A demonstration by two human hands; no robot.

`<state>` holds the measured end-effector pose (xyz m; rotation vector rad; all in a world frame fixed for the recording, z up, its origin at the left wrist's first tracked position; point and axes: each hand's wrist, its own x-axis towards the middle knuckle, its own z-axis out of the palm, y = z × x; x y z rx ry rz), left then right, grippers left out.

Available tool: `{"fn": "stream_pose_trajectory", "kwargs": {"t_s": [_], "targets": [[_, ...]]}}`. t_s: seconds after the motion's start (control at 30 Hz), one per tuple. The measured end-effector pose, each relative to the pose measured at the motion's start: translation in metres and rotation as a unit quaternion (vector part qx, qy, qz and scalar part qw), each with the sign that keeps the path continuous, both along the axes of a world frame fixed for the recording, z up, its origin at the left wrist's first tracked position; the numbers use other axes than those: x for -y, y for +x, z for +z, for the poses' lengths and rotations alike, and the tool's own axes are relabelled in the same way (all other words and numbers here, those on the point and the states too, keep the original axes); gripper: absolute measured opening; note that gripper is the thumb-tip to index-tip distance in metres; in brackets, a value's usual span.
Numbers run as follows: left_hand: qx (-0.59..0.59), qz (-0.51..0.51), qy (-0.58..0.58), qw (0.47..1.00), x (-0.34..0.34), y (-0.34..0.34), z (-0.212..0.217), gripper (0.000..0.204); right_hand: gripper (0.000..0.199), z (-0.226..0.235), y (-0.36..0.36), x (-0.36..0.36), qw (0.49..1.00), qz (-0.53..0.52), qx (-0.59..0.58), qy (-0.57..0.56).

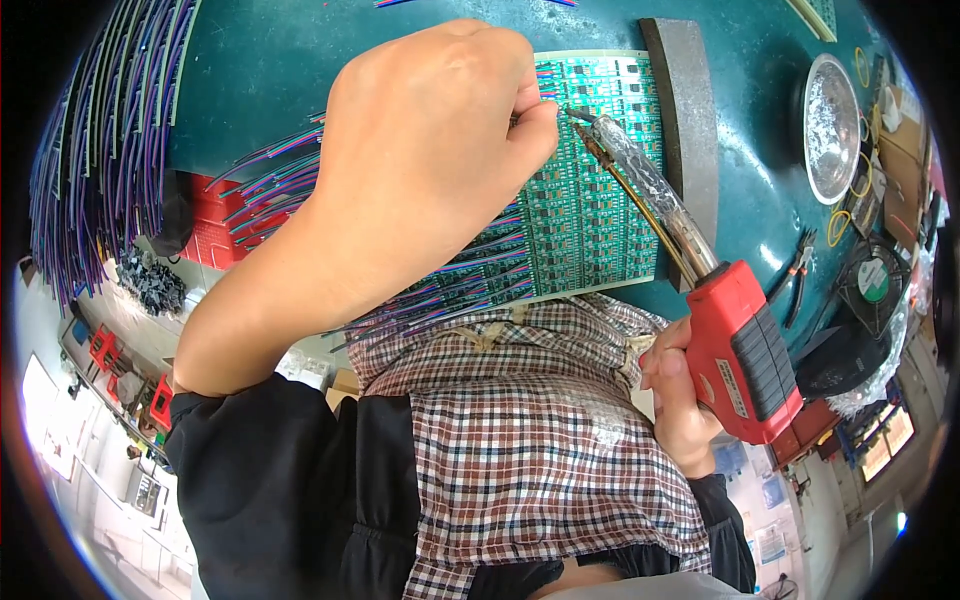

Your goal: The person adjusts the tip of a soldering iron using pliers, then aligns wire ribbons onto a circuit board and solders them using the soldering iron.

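A green circuit board panel with rows of small dark chips lies on the bench. Thin multicoloured wires run off its left side. Over the board's upper left, my left hand is closed in a pinch; its fingers hide whatever is between them. My right hand grips the red handle of a soldering gun. The gun's long metal barrel slants up and left, a thinner brass-coloured tube beside it. Its dark tip is close to my left fingertips, above the board; whether it touches cannot be seen.
A dark curved metal bar lies along the board's right edge. Farther right are a metal bowl, pliers and a small black fan. Wired board strips hang at the left, near a red plastic stool.
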<state>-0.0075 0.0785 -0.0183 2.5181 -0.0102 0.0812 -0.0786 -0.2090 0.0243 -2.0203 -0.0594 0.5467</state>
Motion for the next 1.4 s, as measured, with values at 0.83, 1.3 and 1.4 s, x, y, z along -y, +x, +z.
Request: {"fn": "stream_pose_trajectory", "kwargs": {"t_s": [0.83,1.3,1.4], "targets": [[-0.085,0.01,-0.062,0.994,-0.003,0.004,0.01,0.02,0.018,0.002,0.0,0.006,0.999,0.042,-0.002,-0.003],[-0.085,0.009,-0.066,0.994,-0.001,0.004,0.011,0.02,0.016,0.009,0.0,-0.002,0.999,0.004,-0.045,-0.014],[-0.037,0.002,-0.049,0.998,-0.002,0.002,0.003,0.021,0.016,0.004,0.0,0.004,1.0,0.013,0.001,-0.014]]}}
